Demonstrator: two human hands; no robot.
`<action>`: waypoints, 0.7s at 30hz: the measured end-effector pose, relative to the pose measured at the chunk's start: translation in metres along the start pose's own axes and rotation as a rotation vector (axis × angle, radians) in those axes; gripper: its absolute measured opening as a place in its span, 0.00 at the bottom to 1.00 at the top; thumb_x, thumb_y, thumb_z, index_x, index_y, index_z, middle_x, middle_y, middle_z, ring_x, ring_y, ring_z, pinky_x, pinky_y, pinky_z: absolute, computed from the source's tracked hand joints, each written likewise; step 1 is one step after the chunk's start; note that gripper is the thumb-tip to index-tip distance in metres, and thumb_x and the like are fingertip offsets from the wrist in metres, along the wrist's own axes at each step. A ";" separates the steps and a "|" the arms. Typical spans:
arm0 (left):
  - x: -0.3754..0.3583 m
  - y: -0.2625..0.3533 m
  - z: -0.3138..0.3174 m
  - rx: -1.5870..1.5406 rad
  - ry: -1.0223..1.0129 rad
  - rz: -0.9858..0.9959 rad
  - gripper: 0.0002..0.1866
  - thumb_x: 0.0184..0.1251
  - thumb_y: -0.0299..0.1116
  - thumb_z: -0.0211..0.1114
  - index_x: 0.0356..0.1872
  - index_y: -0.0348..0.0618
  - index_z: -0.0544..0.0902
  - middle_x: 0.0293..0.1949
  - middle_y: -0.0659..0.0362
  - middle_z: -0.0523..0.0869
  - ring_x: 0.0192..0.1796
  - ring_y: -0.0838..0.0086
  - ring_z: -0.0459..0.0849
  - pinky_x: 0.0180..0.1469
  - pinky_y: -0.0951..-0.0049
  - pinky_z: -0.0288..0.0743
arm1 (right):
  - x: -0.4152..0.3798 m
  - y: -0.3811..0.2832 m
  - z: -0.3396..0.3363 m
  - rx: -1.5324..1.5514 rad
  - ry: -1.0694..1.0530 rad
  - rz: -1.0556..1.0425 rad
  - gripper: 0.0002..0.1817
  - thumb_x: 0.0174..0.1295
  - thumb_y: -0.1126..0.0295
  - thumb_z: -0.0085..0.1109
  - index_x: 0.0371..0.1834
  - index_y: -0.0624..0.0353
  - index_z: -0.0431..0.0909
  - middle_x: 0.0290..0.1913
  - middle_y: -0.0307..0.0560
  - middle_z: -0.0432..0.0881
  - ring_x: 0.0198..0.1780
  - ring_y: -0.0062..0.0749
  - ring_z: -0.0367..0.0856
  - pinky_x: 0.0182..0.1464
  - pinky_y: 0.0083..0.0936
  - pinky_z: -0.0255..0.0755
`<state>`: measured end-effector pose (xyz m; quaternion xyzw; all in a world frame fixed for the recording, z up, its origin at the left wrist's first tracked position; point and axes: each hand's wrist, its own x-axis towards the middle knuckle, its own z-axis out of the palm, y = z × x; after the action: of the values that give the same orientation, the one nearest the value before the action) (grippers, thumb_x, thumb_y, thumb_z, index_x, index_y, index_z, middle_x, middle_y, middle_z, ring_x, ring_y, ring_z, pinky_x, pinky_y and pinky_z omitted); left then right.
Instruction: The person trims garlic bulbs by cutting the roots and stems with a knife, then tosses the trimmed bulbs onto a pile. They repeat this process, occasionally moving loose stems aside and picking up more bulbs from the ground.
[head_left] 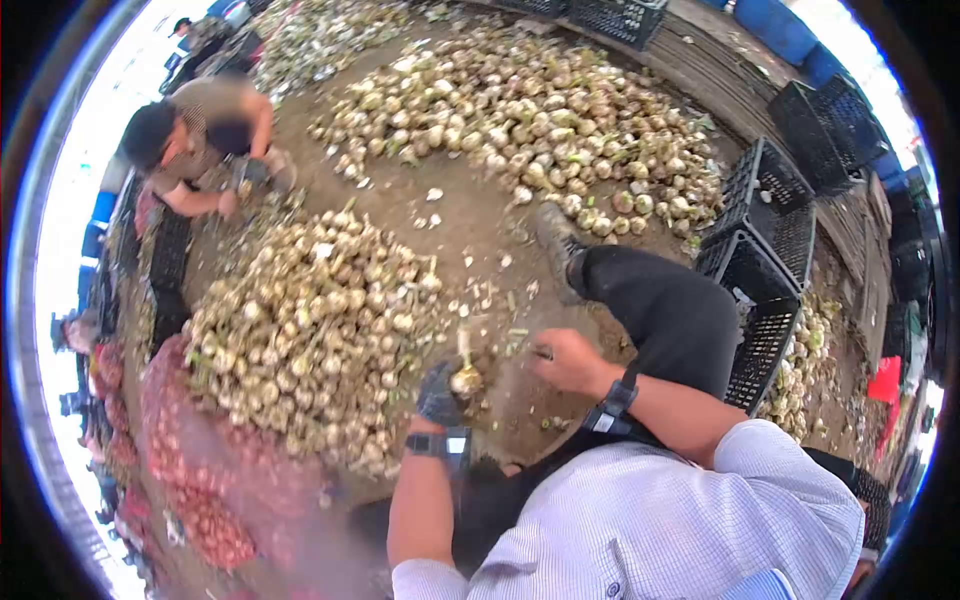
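Note:
My left hand point(438, 396), in a dark grey glove, is closed on a garlic bulb point(466, 381) whose pale stem points up and away from me. My right hand point(568, 361) is bare and curled into a fist, a short way to the right of the bulb. A small dark end shows at its fingers, but what it belongs to is hidden. Bits of cut stem and skin point(480, 295) lie on the dirt floor beyond both hands. A large heap of garlic bulbs point(310, 330) rises just left of my left hand.
Another garlic heap point(560, 110) spreads ahead of my shoe point(560, 245). Black plastic crates point(765, 345) stand by my right knee. Pink mesh sacks point(210, 500) lie at the left. Across the near heap, another person point(210, 140) crouches with hands low over bulbs.

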<state>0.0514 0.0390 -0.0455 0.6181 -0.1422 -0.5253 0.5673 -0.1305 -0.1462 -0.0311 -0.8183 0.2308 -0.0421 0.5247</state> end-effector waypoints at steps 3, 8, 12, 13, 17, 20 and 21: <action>-0.012 -0.055 -0.008 0.108 -0.069 0.133 0.15 0.68 0.32 0.60 0.51 0.35 0.80 0.43 0.53 0.86 0.43 0.65 0.86 0.44 0.65 0.83 | -0.013 -0.019 -0.006 -0.083 -0.013 -0.109 0.16 0.52 0.64 0.65 0.39 0.64 0.80 0.37 0.62 0.82 0.39 0.57 0.81 0.42 0.41 0.74; -0.033 -0.056 0.006 0.081 -0.097 0.156 0.16 0.61 0.30 0.65 0.50 0.38 0.80 0.44 0.52 0.86 0.43 0.64 0.86 0.42 0.67 0.82 | -0.034 -0.037 -0.010 -0.115 -0.022 -0.283 0.14 0.51 0.65 0.63 0.32 0.66 0.79 0.32 0.63 0.81 0.37 0.58 0.80 0.41 0.44 0.73; -0.070 -0.046 0.009 -0.214 0.010 0.047 0.16 0.57 0.26 0.69 0.48 0.43 0.83 0.45 0.54 0.86 0.44 0.65 0.86 0.44 0.69 0.81 | -0.014 0.029 -0.003 -0.569 -0.280 0.108 0.15 0.51 0.64 0.57 0.34 0.67 0.82 0.32 0.64 0.82 0.37 0.59 0.81 0.43 0.45 0.76; -0.077 -0.022 0.021 -0.349 -0.010 -0.014 0.13 0.62 0.30 0.65 0.48 0.42 0.82 0.44 0.56 0.85 0.43 0.67 0.85 0.42 0.70 0.81 | -0.016 0.031 -0.006 -0.502 -0.186 0.087 0.16 0.52 0.64 0.57 0.34 0.67 0.82 0.32 0.64 0.82 0.37 0.59 0.81 0.43 0.46 0.76; -0.081 -0.015 0.042 -0.274 0.209 -0.046 0.13 0.69 0.39 0.60 0.46 0.42 0.82 0.41 0.58 0.84 0.40 0.72 0.85 0.38 0.72 0.81 | -0.032 0.013 -0.001 -0.190 -0.076 -0.026 0.19 0.52 0.59 0.62 0.36 0.66 0.81 0.33 0.63 0.82 0.36 0.59 0.81 0.43 0.45 0.75; -0.076 -0.025 0.060 0.239 0.218 0.071 0.11 0.67 0.35 0.63 0.45 0.42 0.82 0.41 0.58 0.85 0.42 0.72 0.85 0.41 0.72 0.81 | -0.035 -0.022 0.002 -0.044 -0.123 -0.207 0.21 0.52 0.57 0.66 0.40 0.65 0.80 0.36 0.60 0.82 0.40 0.56 0.81 0.44 0.42 0.75; -0.076 -0.029 0.058 0.337 0.161 0.099 0.12 0.64 0.33 0.65 0.47 0.41 0.82 0.43 0.57 0.85 0.44 0.70 0.85 0.44 0.70 0.81 | -0.039 -0.027 0.005 -0.017 -0.148 -0.279 0.22 0.52 0.57 0.67 0.42 0.64 0.80 0.37 0.59 0.82 0.41 0.56 0.81 0.44 0.41 0.74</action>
<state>-0.0389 0.0748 -0.0217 0.7364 -0.2126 -0.4145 0.4906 -0.1549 -0.1161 -0.0034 -0.8477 0.0762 -0.0523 0.5224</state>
